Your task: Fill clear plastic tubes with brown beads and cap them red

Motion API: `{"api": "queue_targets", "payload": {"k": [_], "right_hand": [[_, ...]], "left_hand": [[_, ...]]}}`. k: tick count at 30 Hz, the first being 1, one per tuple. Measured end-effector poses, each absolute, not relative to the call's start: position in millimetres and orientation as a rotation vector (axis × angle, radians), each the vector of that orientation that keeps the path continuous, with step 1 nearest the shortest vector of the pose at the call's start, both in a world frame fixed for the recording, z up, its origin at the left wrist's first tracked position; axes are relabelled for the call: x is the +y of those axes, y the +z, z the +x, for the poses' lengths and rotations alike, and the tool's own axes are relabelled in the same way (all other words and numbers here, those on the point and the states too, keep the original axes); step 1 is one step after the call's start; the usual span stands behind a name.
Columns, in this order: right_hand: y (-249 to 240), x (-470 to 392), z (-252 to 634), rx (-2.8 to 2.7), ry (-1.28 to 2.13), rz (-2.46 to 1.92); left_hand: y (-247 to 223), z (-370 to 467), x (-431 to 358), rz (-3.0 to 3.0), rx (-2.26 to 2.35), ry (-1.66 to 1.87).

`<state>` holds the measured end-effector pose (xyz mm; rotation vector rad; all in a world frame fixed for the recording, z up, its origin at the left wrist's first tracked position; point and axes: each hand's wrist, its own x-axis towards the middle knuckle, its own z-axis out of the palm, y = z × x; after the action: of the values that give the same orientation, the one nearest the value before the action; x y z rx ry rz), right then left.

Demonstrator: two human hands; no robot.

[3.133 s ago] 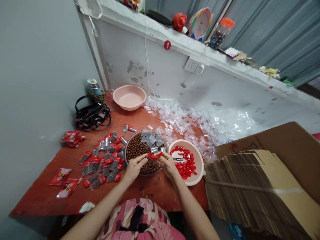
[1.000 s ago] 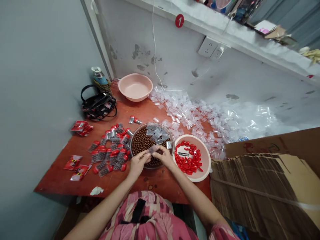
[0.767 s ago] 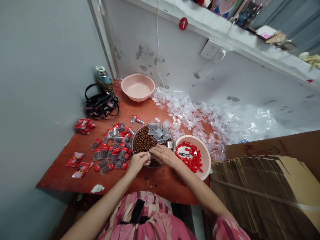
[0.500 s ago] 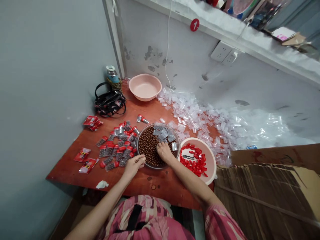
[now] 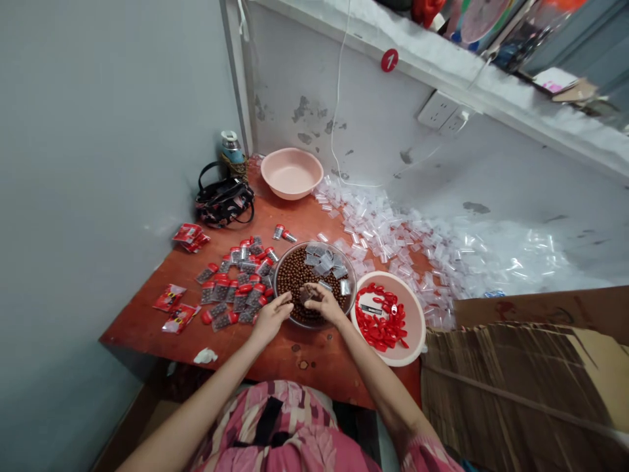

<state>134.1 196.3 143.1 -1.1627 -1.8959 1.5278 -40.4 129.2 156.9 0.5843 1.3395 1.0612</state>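
A metal bowl of brown beads stands before me, with several clear plastic containers lying on the beads at its far right. Over the beads, my right hand grips a small clear container between thumb and fingers; what is inside it is hard to make out. At the bowl's left rim is my left hand, fingers stretched out and a little apart, with nothing visible in it. Beside that hand lies a pile of filled containers with red caps.
Right of the bowl is a pink basin of red caps. Empty clear containers are heaped along the wall. Another pink basin, a black handbag, a flask and red packets sit on the table. Cardboard stands at right.
My right hand has come up out of the beads and now shows a clear container in its grip. My left hand's fingers have spread slightly. The view has shifted a little.
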Motion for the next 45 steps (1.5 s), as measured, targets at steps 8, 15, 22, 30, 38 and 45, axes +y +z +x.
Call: {"api": "queue_targets", "payload": {"k": [8, 15, 22, 30, 38, 45], "right_hand": [[174, 185, 148, -1.43, 1.742, -1.068], [210, 191, 168, -2.083, 1.167, -0.998], [224, 194, 178, -2.288, 1.125, -0.983], [214, 200, 182, -2.336, 1.16, -1.082], [198, 196, 178, -2.468, 1.013, -1.073], [167, 197, 180, -2.134, 1.233, -1.3]], "left_hand": [[167, -19, 149, 0.8, 1.202, 0.996], [176, -16, 159, 0.987, 1.148, 0.919], [184, -20, 171, 1.106, 1.086, 0.816], [178, -13, 175, 1.133, 1.134, 0.783], [167, -24, 184, 1.251, 1.177, 0.688], [143, -19, 193, 1.058, 1.268, 0.693]]}}
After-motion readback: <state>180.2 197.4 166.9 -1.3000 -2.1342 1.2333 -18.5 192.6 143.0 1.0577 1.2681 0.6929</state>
